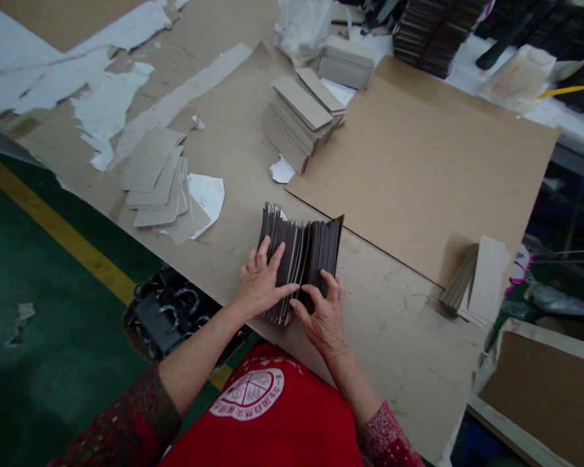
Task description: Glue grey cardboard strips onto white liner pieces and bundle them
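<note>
A row of dark, thin card-like pieces (285, 259) stands on edge at the table's near side, with a narrow gap parting it into two groups. My left hand (263, 282) lies over the left group, its fingers spread on the upper edges and its thumb stretched to the gap. Bent around the near end of the right group is my right hand (324, 314). Its thumb and index finger come close together at the gap, while the other fingers rest on the dark pieces. Some of the pieces' lower edges are hidden behind my hands.
Grey cards (158, 178) lie fanned at left, and stacked grey boards (299, 123) stand beyond the dark row. A large brown board (433, 162) covers the right side, with grey strips (472, 279) on its near corner. Below the table edge is a container of black items (170, 311).
</note>
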Demonstrator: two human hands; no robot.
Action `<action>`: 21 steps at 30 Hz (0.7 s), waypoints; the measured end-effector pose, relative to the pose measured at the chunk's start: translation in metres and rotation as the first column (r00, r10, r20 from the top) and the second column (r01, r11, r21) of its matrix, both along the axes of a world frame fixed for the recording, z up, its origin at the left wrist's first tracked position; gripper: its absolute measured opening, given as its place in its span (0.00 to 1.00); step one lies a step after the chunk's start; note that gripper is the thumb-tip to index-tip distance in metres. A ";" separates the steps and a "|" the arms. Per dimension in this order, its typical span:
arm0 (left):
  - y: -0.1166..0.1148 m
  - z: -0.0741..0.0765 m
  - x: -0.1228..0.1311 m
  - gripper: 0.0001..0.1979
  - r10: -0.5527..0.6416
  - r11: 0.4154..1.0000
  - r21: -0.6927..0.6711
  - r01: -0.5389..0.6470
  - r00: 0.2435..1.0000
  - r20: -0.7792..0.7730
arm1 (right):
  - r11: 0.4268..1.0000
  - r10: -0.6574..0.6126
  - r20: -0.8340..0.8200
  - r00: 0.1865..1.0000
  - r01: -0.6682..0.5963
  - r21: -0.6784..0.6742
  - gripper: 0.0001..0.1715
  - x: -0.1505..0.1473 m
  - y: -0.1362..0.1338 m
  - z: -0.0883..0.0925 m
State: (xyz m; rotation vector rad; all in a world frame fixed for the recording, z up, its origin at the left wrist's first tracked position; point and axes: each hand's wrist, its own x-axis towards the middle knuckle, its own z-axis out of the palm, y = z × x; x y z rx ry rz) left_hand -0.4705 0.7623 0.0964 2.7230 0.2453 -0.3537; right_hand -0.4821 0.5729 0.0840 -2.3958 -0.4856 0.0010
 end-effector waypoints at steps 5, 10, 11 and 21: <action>0.000 0.000 0.000 0.49 -0.004 1.000 0.008 0.004 1.000 -0.009 | 1.000 -0.006 -0.021 1.000 0.007 0.031 0.13 0.000 -0.001 0.000; 0.000 -0.002 -0.001 0.49 -0.005 1.000 0.015 0.005 1.000 0.013 | 0.999 0.000 -0.029 1.000 0.002 0.054 0.15 -0.002 -0.002 -0.001; 0.000 -0.002 -0.001 0.49 -0.005 1.000 0.014 0.005 1.000 0.018 | 0.998 -0.004 -0.023 1.000 0.005 0.060 0.16 -0.002 -0.002 -0.001; 0.001 -0.005 -0.001 0.49 0.007 1.000 -0.002 -0.007 1.000 0.016 | 0.999 0.015 0.004 1.000 -0.015 0.041 0.13 -0.003 0.001 -0.003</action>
